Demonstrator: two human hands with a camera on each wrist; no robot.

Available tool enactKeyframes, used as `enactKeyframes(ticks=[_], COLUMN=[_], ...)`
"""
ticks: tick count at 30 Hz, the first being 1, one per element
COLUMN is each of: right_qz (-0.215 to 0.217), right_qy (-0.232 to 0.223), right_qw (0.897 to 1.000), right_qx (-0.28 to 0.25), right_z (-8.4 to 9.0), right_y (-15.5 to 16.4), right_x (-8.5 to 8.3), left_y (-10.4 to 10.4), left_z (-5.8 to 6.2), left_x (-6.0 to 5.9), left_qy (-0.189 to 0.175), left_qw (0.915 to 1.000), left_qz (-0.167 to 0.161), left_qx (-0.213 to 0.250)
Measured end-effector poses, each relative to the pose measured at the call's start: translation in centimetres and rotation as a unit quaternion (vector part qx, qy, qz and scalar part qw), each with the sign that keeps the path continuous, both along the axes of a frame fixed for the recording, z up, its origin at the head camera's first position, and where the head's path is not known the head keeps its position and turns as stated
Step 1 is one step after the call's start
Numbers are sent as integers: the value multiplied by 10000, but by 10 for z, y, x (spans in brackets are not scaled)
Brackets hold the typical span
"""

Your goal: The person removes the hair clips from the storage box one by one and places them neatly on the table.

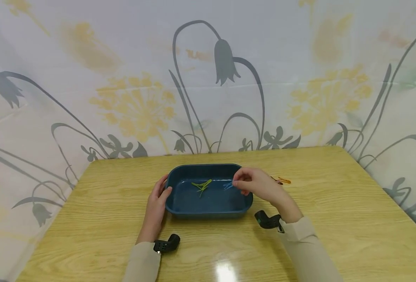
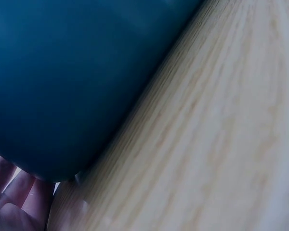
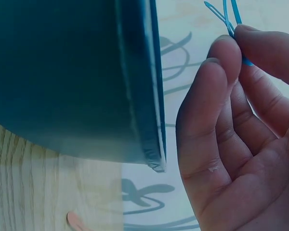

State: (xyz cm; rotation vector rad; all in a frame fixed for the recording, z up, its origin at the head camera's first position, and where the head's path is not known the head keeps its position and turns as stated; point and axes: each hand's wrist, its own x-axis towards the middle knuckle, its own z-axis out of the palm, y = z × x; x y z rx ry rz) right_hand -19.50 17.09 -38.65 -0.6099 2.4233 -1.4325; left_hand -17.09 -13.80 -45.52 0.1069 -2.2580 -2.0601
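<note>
A dark blue rectangular basin [image 1: 208, 215] with rounded corners rests on the table. My left hand [image 1: 157, 197] grips its left end, thumb at the rim and fingers along the outer wall. Over the basin's right end, my right hand [image 1: 258, 185] pinches several thin blue looped strips [image 3: 229, 19] between thumb and fingertips; their exact kind is unclear. In the head view these strips show just left of the fingertips. Thin yellow-green strips [image 1: 202, 185] lie in a loose bunch on the basin floor.
Thin orange and dark looped pieces [image 1: 283, 180] lie on the wooden table [image 1: 208, 250] right of the basin, partly hidden behind my right hand. A flower-patterned cloth [image 1: 200, 98] hangs behind the table. Each wrist wears a black camera [image 1: 268, 220].
</note>
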Motion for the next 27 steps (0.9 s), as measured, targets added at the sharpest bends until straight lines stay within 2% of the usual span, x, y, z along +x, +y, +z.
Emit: enactKeyframes(ticks=[10,19,27], right_qz=[-107,-320,-748], right_qy=[92,13,107], right_qw=[9998,9994,9971], right_qx=[155,-97,53], right_z=[-3,-7,-11], right_y=[4,15,27], right_x=[-2,-8,-12], left_y=[0,-1,-2], left_z=[-1,-2,-2], left_x=[1,-1,-2], left_qy=[-118,-91,-173], left_qw=[9998,9999,9998], left_qz=[-78,-78,-95], left_qx=[119,112,98])
